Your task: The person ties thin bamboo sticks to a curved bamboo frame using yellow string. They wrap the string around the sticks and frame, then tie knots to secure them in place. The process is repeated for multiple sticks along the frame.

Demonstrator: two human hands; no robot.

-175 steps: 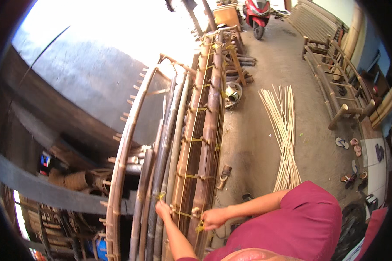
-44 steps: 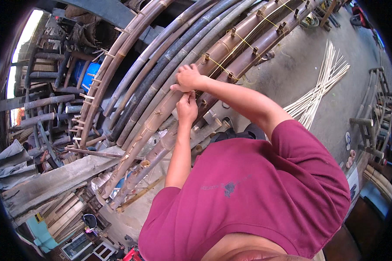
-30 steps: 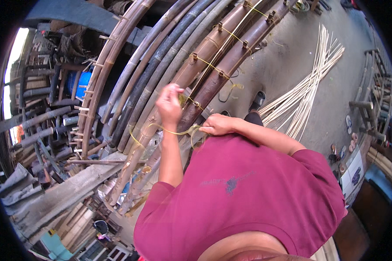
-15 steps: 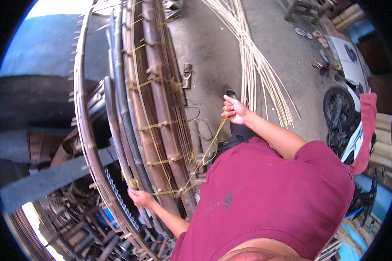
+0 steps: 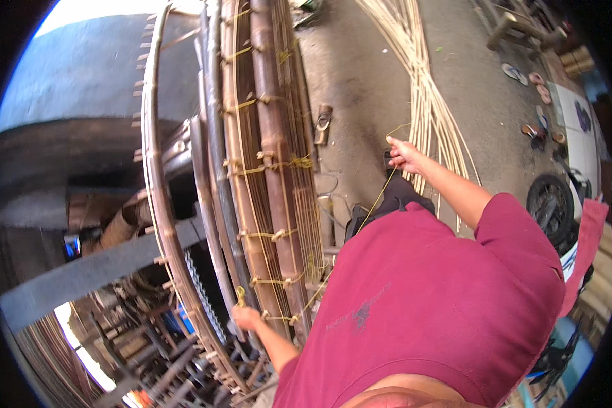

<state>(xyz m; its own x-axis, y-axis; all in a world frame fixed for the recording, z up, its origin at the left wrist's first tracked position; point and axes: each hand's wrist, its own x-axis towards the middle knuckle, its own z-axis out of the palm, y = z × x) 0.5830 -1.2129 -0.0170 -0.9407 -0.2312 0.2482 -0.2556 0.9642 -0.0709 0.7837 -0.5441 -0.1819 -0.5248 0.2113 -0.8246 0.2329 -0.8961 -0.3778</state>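
My right hand [image 5: 405,157] is closed in a pinch on a thin yellow cord [image 5: 381,195], held out over the floor by the pale strips. A short loose end curls past its fingertips. From there the cord runs down beside my shirt toward the lashed bamboo poles [image 5: 272,129]. Beyond them, at the lower left, my left hand [image 5: 245,317] is closed round a small bundle of yellow cord [image 5: 241,295]. Similar cord crosses the poles in several knotted rows, with thin slats [image 5: 306,217] along their right side.
Long pale strips [image 5: 425,102] lie fanned on the concrete floor. A curved bamboo rail [image 5: 155,156] with pegs stands left of the poles, above a heap of wood pieces [image 5: 163,367]. A bamboo offcut [image 5: 323,124], sandals [image 5: 515,73] and a motorcycle [image 5: 554,204] are around me.
My right hand has moved away from the poles. The cord, slack and looped before, now runs straighter from it. My left hand still grips its bundle. The whole view has shifted.
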